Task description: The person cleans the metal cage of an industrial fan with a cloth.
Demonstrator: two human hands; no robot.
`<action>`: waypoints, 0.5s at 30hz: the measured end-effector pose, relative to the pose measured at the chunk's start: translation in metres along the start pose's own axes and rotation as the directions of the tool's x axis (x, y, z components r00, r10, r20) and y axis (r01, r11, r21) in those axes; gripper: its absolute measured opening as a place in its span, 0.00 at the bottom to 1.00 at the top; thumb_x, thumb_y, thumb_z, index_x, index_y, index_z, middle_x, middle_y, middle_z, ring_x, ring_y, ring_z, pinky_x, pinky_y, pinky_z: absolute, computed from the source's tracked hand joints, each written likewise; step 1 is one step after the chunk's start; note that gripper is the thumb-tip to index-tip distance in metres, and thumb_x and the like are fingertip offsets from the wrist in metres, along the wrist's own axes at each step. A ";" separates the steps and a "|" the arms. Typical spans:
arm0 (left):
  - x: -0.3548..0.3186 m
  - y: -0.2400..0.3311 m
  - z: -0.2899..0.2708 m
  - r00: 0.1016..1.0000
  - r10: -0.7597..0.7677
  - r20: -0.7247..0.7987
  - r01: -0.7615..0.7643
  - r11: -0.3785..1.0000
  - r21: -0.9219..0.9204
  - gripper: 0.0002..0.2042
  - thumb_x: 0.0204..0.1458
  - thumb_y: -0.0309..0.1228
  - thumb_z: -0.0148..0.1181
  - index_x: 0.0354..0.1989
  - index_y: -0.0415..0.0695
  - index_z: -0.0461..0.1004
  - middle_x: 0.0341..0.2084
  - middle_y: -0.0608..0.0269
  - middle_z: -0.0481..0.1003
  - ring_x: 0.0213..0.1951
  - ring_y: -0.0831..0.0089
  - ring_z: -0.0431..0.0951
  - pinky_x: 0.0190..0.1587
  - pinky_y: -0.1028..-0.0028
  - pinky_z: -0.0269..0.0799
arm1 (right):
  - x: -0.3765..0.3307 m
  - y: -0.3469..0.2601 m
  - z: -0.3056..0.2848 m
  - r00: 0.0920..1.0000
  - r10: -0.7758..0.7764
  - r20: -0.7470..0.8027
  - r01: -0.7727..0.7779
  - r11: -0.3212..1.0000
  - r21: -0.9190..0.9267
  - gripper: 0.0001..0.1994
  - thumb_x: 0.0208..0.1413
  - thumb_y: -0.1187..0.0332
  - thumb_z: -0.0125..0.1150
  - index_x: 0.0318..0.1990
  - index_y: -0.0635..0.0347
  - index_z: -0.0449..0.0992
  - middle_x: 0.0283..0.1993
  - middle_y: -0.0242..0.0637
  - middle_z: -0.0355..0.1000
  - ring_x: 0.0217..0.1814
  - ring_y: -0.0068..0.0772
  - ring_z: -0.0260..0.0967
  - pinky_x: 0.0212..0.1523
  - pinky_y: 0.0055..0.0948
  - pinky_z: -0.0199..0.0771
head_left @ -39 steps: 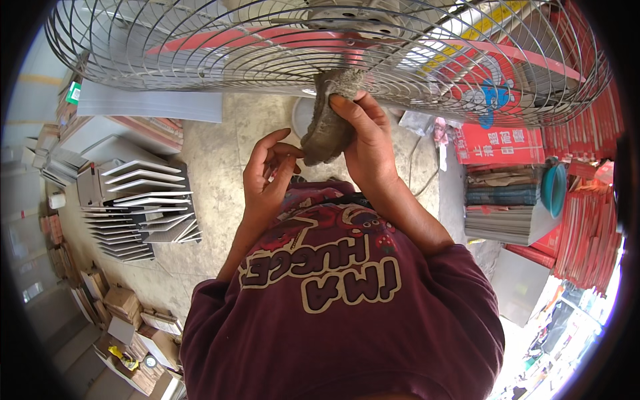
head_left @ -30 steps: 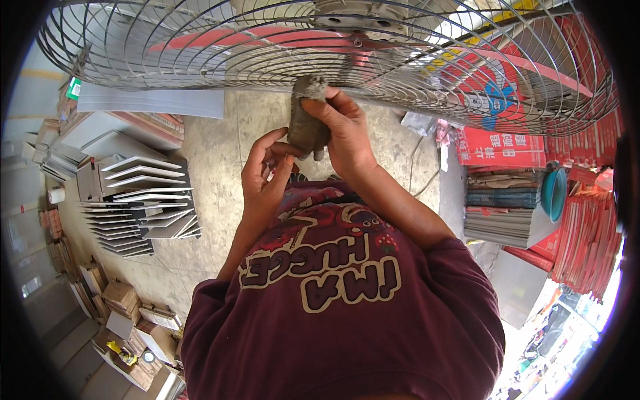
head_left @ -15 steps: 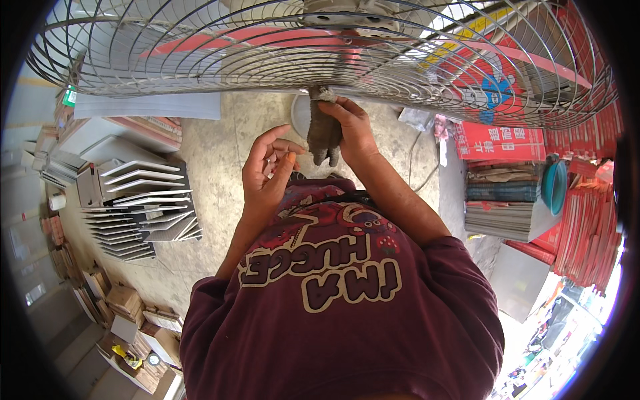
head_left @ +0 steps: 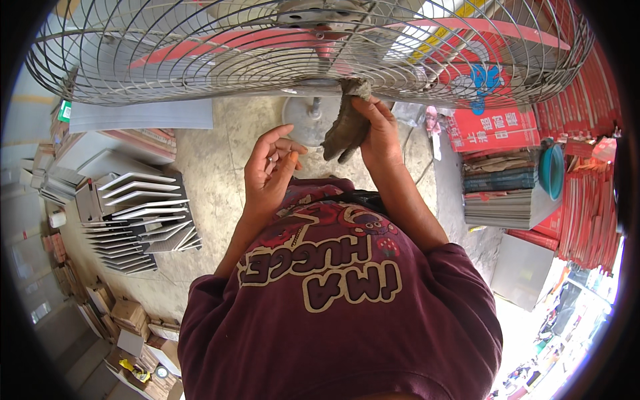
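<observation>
Concrete workshop floor [head_left: 213, 153] with stacked panels: the right hand [head_left: 380, 130], grip clamped on a grey-brown rag [head_left: 345, 127], presses it against the round wire fan guard [head_left: 200, 67], where it may snag, while the left hand [head_left: 270, 170] hangs with its grip apart.

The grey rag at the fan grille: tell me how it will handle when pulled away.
The grey rag droops in folds below the right hand, so it is probably floppy and light. Bunched against the wire fan grille, it might snag on the wires.

One large round wire-grille fan [head_left: 200, 53], one crumpled grey-brown rag [head_left: 345, 127], one round grey fan base [head_left: 308, 120] and two bare hands show.
</observation>
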State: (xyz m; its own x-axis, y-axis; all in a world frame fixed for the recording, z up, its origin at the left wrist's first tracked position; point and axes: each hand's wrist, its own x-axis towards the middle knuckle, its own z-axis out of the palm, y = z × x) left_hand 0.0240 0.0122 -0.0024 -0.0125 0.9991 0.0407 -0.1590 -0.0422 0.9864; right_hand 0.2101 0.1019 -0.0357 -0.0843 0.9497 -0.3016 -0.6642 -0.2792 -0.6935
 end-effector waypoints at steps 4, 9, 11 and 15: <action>-0.003 0.000 0.004 1.000 -0.028 -0.008 0.028 0.999 0.040 0.18 0.56 0.21 0.52 0.55 0.39 0.63 0.35 0.62 0.74 0.32 0.81 0.70 0.37 0.80 0.67 | -0.013 -0.013 0.010 0.995 -0.099 0.002 0.099 0.995 0.004 0.09 0.51 0.73 0.62 0.40 0.61 0.72 0.37 0.34 0.74 0.38 0.25 0.71 0.40 0.25 0.71; 0.002 0.001 0.010 0.997 0.079 -0.014 -0.072 0.961 0.266 0.17 0.54 0.26 0.56 0.53 0.38 0.66 0.41 0.59 0.73 0.40 0.74 0.72 0.42 0.74 0.69 | -0.030 -0.019 0.023 0.990 -0.128 0.059 0.130 0.991 -0.018 0.10 0.52 0.75 0.61 0.42 0.59 0.72 0.39 0.32 0.74 0.39 0.22 0.70 0.41 0.23 0.70; 0.009 0.002 0.011 0.983 0.180 0.024 -0.177 0.917 0.357 0.18 0.53 0.28 0.59 0.52 0.38 0.68 0.44 0.59 0.72 0.46 0.71 0.71 0.50 0.71 0.66 | -0.037 -0.018 0.028 0.989 -0.090 0.118 0.096 0.994 -0.042 0.11 0.52 0.76 0.60 0.43 0.59 0.71 0.41 0.32 0.73 0.40 0.21 0.69 0.43 0.22 0.69; 0.016 0.001 0.020 0.980 0.197 0.015 -0.193 0.941 0.277 0.19 0.49 0.29 0.63 0.50 0.37 0.69 0.44 0.60 0.70 0.47 0.70 0.69 0.53 0.73 0.60 | -0.046 -0.011 0.035 0.979 -0.062 0.192 0.082 0.992 -0.098 0.13 0.52 0.78 0.60 0.45 0.59 0.71 0.41 0.32 0.73 0.42 0.20 0.69 0.44 0.21 0.70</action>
State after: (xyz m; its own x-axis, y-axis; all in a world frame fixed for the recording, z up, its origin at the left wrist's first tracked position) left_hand 0.0430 0.0282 0.0029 -0.0287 0.9713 0.2362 0.1265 -0.2309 0.9647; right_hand 0.1950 0.0660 0.0084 -0.1842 0.9747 -0.1269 -0.5931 -0.2132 -0.7764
